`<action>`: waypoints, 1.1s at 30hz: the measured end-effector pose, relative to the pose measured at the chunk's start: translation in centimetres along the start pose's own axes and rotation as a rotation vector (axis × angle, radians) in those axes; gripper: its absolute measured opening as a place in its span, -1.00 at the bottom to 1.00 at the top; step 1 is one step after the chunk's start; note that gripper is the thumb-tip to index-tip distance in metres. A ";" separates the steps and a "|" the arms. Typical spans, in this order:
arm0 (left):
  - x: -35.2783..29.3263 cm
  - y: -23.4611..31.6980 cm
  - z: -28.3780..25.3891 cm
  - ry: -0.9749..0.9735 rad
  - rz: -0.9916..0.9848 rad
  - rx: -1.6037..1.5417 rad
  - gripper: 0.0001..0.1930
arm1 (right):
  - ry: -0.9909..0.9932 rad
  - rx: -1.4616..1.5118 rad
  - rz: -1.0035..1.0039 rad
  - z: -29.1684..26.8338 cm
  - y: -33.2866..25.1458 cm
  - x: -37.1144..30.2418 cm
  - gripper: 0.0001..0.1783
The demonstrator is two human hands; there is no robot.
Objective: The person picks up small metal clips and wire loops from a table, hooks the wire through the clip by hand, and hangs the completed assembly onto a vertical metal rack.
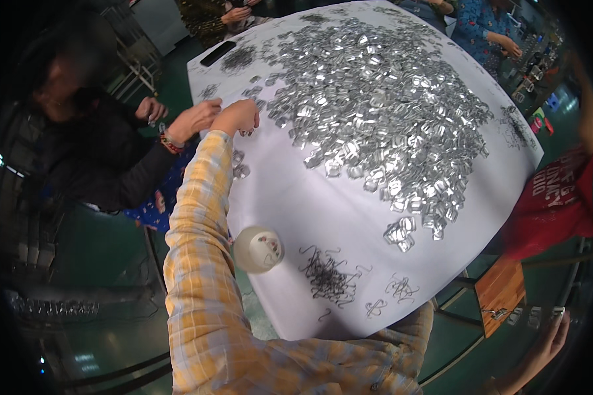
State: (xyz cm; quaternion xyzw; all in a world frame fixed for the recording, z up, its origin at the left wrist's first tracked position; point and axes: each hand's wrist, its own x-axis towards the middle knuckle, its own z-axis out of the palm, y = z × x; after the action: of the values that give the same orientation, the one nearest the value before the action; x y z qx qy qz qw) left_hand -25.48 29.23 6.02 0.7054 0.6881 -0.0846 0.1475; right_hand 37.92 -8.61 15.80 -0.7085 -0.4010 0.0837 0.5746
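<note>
I've got the left hand (238,118) stretched over the white surface (280,194), fingers curled in; a shiny bit shows just under the fingertips, but can't tell if it's gripped. Metal pieces (375,99) sit in a big heap to its right, w/ a few loose pieces (240,168) just nearer me. Main risk imo: a co-worker's hand (199,118) is right alongside, so a bump b/w the two could knock a pc away. 2nd: the pale cup (249,258) is at the edge, close by the plaid sleeve (201,204); a quick pullback could catch & tip it. Wire hooks (331,278) overlap in a tangle near me, so lifting one may drag others, prob. onto the floor. What I take for the right hand (548,347) is far lower right, near more metal; too dim to tell if it's holding any.
</note>
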 end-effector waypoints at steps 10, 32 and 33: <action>-15.4 1.8 -2.1 0.537 0.129 -0.165 -0.73 | -0.395 0.052 -0.228 3.7 -0.1 -2.4 -0.89; -21.8 24.4 17.7 0.358 0.778 0.306 -0.93 | -0.720 0.295 -0.158 6.4 5.7 -8.6 -0.95; -21.7 24.7 17.6 0.357 0.791 0.312 -0.93 | -0.738 0.337 -0.107 6.5 5.8 -8.9 -0.94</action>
State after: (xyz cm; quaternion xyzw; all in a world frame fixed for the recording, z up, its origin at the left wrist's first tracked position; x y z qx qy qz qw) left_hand -0.28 2.77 -1.32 0.9311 0.3596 -0.0014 -0.0605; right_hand 30.98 -9.80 5.55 -0.5050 -0.5973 0.3668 0.5037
